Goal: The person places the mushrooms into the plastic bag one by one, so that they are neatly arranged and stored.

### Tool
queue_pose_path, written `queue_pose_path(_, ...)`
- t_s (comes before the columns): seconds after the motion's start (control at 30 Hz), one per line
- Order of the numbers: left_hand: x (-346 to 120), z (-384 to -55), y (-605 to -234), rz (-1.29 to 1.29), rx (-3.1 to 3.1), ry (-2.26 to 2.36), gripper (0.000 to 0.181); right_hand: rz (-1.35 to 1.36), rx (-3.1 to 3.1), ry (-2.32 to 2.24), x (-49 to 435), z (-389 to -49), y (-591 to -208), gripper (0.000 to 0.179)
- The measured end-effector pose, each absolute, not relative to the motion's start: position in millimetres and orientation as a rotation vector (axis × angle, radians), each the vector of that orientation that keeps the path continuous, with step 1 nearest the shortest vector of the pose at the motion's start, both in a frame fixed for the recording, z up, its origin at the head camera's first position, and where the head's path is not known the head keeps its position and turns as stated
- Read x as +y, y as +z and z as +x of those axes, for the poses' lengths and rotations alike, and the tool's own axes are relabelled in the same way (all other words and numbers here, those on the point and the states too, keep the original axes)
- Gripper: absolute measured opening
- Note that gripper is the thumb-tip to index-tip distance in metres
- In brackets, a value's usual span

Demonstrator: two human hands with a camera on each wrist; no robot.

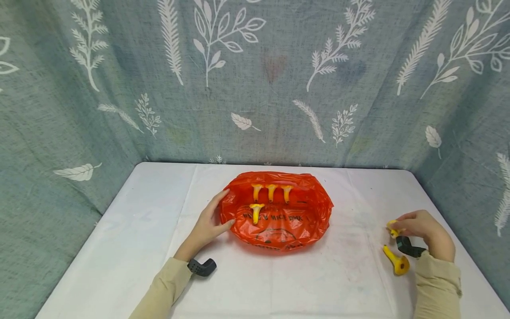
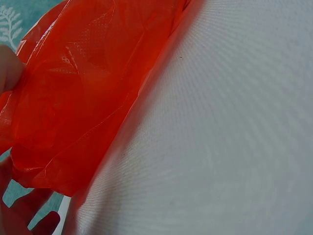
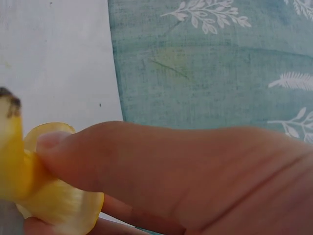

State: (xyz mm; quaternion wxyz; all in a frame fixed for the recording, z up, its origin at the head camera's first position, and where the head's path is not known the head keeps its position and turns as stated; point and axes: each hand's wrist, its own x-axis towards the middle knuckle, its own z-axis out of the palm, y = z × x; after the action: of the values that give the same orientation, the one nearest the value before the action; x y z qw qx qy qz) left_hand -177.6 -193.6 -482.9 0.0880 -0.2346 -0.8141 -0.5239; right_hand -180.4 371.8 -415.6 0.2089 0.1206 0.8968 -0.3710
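Observation:
A red plastic bag (image 1: pixel 314 226) lies spread open like a shallow bowl, with dark print inside. Within it are several yellow mushrooms: a row that includes a mushroom (image 1: pixel 271 193) at the back, and another mushroom (image 1: pixel 256 213) nearer the front. My left hand (image 1: pixel 209 221) touches the bag's left side, thumb and fingers spread apart along the rim. In the left wrist view the thumb (image 2: pixel 9 68) rests against the red plastic. Far to the right, my right hand (image 1: pixel 420 228) pinches a yellow mushroom (image 3: pixel 73 210) between thumb and fingers.
One more yellow mushroom (image 1: pixel 398 263) lies on the white tabletop (image 1: pixel 318 283), just in front of the right hand. Grey-green curtains (image 1: pixel 255 88) with white leaf patterns enclose the table at the back and sides.

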Motion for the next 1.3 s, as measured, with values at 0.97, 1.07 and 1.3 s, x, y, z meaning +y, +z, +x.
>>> queue_pose_path(0.97, -192, -171, -470, -0.683, -2.449, -1.59, 0.08, 0.294, 2.568, -1.13, 345, -179, -394, 0.061)
queue_pose_path(1.07, -192, -172, -471, -0.688, -2.446, -1.591, 0.08, 0.283, 2.578, -1.141, 342, -178, -393, 0.061)
queue_pose_path(1.3, -191, -172, -471, -0.697, -2.437, -1.579, 0.08, 0.241, 2.639, -1.188, 333, -177, -393, 0.06)
